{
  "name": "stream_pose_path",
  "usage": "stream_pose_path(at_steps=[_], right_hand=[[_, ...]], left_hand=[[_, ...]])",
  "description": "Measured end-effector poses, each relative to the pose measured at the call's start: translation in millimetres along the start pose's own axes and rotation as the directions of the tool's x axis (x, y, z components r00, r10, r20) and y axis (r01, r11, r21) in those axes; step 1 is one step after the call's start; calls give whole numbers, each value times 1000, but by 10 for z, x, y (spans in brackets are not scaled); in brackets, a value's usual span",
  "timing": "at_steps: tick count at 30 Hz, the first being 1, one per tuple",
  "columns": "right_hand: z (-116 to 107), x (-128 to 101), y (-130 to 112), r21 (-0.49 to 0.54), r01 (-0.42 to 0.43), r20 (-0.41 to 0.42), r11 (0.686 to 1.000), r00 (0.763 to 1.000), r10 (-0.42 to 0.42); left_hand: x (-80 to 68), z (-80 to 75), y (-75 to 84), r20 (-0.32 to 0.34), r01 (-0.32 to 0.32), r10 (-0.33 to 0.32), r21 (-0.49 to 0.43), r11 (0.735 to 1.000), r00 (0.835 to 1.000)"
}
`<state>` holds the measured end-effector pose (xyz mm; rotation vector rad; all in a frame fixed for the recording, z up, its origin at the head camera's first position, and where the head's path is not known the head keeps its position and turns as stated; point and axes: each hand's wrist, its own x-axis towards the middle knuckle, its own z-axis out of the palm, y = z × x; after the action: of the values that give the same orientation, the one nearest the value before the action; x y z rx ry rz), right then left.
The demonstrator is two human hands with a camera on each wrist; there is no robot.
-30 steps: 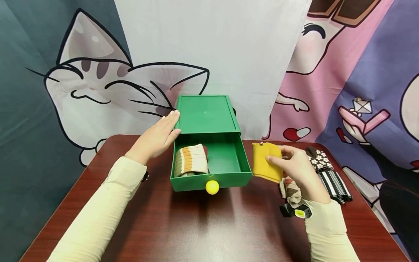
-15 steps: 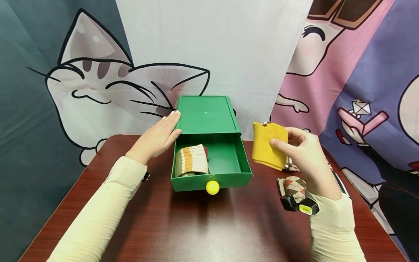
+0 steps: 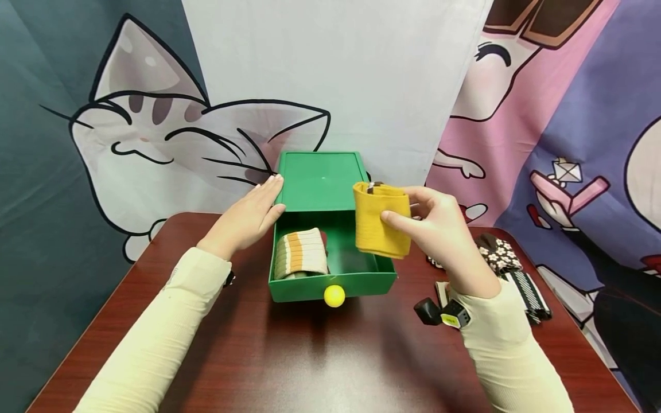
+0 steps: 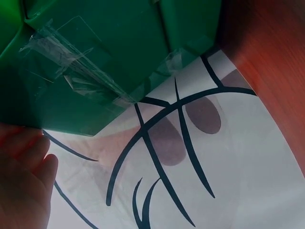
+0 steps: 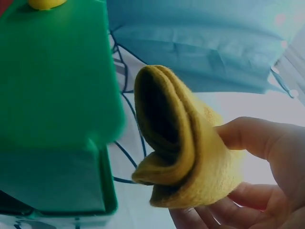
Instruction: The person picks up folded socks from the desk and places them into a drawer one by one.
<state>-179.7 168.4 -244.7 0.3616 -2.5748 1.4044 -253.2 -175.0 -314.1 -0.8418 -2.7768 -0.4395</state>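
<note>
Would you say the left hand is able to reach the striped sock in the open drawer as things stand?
Probably yes: the left hand rests flat on the green box beside the drawer; the striped sock lies uncovered on its side.

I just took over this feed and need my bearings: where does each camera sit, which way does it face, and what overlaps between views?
Head: worn on the head, looks forward and down at the green plastic drawer box on the brown wooden table; both sleeved arms show, left hand and right hand.
Left wrist: close against the box's taped wall; fingertips show.
Right wrist: faces the folded yellow sock that the hand pinches.
Shared: sock, box.
</note>
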Motion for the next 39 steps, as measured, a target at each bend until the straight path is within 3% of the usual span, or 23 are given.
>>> stream_pose_path(at_steps=[10,17,24,34,39], right_hand=[[293,43,11,-156,71,97,985,994,-56],[440,16,-23,-290,178,133,940,981,-145],[529,-1,-54,-371,228,201,900,966,-162],[520,-17,-73,-434,230,151,871,972,-181],[433,-30,-62,-414,221,126,883,975,-185]], left_hand=[[-9,23,-13,-7,-5,5,0,1000,1000],[-7,13,-11,-6,-4,4,-5,1000,1000],[-1,4,-12,-6,-2,2,0,1000,1000],[8,21,-26,-8,-2,2,4,1000,1000],[7,17,-30,-6,3,-3,1,1000,1000]])
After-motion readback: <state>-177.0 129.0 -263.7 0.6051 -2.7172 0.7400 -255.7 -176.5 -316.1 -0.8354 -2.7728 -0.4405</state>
